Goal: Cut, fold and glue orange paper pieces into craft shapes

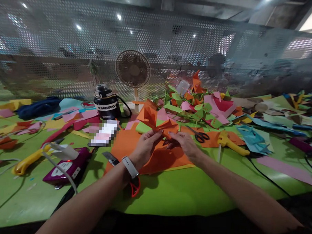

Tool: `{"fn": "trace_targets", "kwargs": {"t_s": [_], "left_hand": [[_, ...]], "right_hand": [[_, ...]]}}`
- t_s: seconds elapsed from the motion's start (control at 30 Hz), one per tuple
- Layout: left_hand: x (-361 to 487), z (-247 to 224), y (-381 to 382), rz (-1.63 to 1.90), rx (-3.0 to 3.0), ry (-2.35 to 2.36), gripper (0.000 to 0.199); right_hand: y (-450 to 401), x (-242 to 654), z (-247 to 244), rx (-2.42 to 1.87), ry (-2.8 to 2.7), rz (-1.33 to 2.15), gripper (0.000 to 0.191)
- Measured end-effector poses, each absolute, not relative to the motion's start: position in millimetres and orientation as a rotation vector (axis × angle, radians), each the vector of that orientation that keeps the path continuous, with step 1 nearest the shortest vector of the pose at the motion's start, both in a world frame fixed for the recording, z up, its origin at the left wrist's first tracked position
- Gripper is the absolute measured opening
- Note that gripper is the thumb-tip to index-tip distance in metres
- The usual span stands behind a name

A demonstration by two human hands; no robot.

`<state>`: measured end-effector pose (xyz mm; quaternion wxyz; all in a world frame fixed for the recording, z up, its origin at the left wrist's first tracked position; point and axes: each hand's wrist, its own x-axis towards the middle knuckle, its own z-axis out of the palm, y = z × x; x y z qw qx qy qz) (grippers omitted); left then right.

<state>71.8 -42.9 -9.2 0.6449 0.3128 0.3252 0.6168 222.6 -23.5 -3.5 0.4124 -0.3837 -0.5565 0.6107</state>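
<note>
Both my hands pinch a folded orange paper piece (pixel 168 126) with pointed, petal-like flaps, held above the table. My left hand (pixel 147 142), with a grey watch band (pixel 130 167) on its wrist, grips the near left edge. On the other side my right hand (pixel 184 142) has its thumb and fingers closed on the paper's right part. Flat orange sheets (pixel 125 143) lie beneath my hands. Black-handled scissors (pixel 201 136) rest right of my right hand. A cutter knife (pixel 110 158) sits partly under my left wrist, and a red handle (pixel 134 187) shows below it.
A yellow glue gun (pixel 232 144) lies at right, another yellow glue gun (pixel 27 161) at left near a purple power strip (pixel 66 168). A phone (pixel 104 133), a black bottle (pixel 106 102) and a small fan (pixel 133 69) stand behind. Paper scraps (pixel 197 106) pile up beyond.
</note>
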Motion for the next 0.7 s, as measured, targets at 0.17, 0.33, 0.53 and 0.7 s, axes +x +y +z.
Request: {"fn": "trace_targets", "kwargs": {"t_s": [0.17,0.33,0.53,0.7], "left_hand": [[73,-6,-46,1.401,0.674,0.783,0.016],[73,-6,-49,1.376,0.643,0.822,0.016],[66,-5,-51,1.126,0.711,0.863,0.016],[67,-4,-52,1.143,0.685,0.905,0.011]], "right_hand": [[-22,224,-7,-0.949,-1.424,1.457,0.045],[-20,227,-6,-0.984,-1.465,1.299,0.044],[-14,235,1,-1.016,-1.51,1.274,0.041],[-13,239,1,-0.977,-1.57,1.254,0.04]]}}
